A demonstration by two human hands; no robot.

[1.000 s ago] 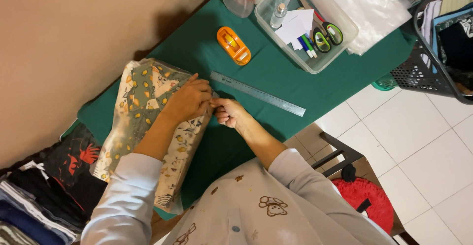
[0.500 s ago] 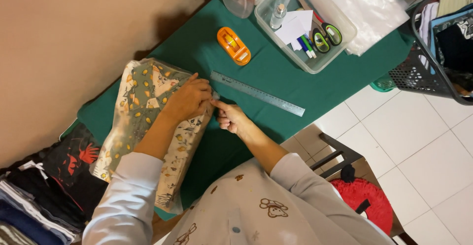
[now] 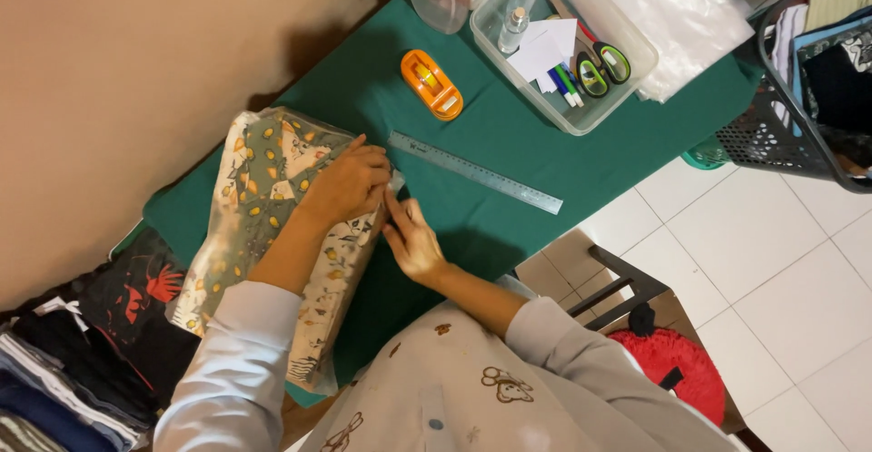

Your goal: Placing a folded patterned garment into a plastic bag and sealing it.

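A folded patterned cloth in a clear plastic bag [image 3: 263, 198] lies on the green table cover [image 3: 509, 143]. My left hand [image 3: 345, 184] presses flat on the bag near its right edge. My right hand [image 3: 411, 238] rests beside it, fingers on the bag's flap at the edge, with a bit of clear tape or plastic [image 3: 396, 181] between the two hands.
A metal ruler [image 3: 477, 172] lies just right of the hands, an orange tape dispenser [image 3: 431, 84] beyond it. A clear box [image 3: 568, 39] holds scissors, pens and paper. Stacked clothes [image 3: 82, 352] sit at left, a dark basket [image 3: 808, 89] at right, a stool [image 3: 627, 284] below.
My right hand has slid slightly down along the bag's edge. My left hand stays pressed on the bag.
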